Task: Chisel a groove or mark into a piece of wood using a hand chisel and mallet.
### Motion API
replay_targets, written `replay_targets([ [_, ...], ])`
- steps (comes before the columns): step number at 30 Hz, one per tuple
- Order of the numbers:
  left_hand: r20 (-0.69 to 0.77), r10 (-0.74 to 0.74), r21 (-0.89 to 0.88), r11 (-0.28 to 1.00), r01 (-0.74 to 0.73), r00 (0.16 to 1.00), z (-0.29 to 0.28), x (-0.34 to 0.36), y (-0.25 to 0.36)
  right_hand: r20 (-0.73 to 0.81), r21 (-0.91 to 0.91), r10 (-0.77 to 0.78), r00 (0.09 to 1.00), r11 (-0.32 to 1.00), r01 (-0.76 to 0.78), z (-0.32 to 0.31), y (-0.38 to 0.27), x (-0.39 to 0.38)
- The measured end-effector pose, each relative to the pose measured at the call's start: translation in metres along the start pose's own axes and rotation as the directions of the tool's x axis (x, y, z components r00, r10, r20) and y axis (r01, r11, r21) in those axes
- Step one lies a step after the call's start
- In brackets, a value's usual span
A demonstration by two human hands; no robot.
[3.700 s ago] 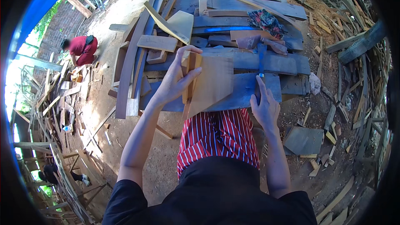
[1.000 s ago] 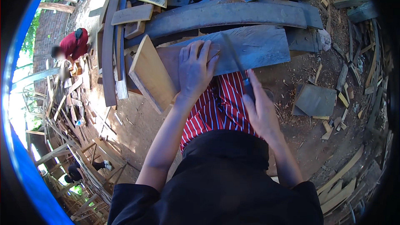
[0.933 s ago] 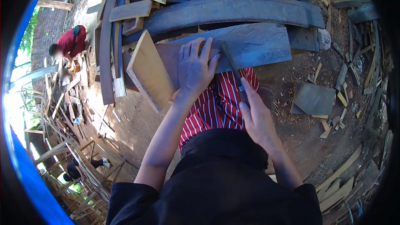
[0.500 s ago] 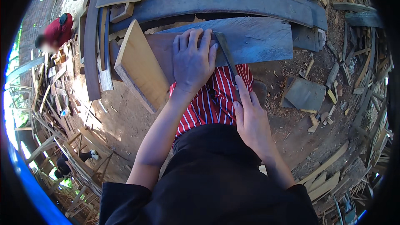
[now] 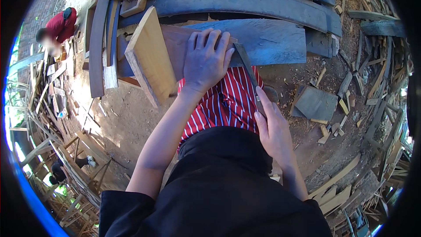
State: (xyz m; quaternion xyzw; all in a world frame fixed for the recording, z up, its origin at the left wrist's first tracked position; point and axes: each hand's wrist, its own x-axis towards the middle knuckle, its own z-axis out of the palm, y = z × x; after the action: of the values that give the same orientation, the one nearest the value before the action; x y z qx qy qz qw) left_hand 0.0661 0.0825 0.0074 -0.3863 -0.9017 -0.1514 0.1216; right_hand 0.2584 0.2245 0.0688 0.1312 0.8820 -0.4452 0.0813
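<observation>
My left hand (image 5: 207, 63) lies with its fingers stretched out on a brown board (image 5: 174, 48), pressing it against the workbench. My right hand (image 5: 275, 129) is closed around the near end of a long, narrow, dark flat file (image 5: 247, 65), its handle mostly covered by my fingers. The file slants away from me, its far end beside the brown board's right edge, close to my left thumb. Left of my left hand, a thick pale yellow board (image 5: 153, 57) stands tilted against the brown one. Beneath them, a wide grey-blue plank (image 5: 274, 44) reaches to the right.
Long curved beams (image 5: 237, 0) and stacked offcuts lie beyond the plank. A square grey board (image 5: 316, 101) rests on the chip-strewn ground at right. Scrap wood piles line both sides. A person in red (image 5: 61, 27) bends at far left; another person (image 5: 58, 171) is lower left.
My right hand has drawn the file slightly right and back toward me. The left hand stays on the brown board. The whole view has shifted a little.
</observation>
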Motion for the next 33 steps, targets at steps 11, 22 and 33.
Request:
replay_targets([
  [11,-0.005,-0.046,-0.202,0.978,0.044,0.999,-0.037,0.003,0.023,-0.184,0.098,0.024,0.983,0.995,-0.006,0.017,0.034,0.009],
  [22,0.732,-0.421,-0.581,0.028,0.814,0.536,-0.093,0.034,-0.193,-0.217,0.103,-0.04,0.975,0.993,0.064,0.021,0.045,0.013],
  [33,0.096,-0.722,-0.947,0.145,0.286,0.686,-0.143,0.0,-0.076,-0.258,0.154,-0.064,0.964,0.982,0.107,0.025,0.049,0.012],
])
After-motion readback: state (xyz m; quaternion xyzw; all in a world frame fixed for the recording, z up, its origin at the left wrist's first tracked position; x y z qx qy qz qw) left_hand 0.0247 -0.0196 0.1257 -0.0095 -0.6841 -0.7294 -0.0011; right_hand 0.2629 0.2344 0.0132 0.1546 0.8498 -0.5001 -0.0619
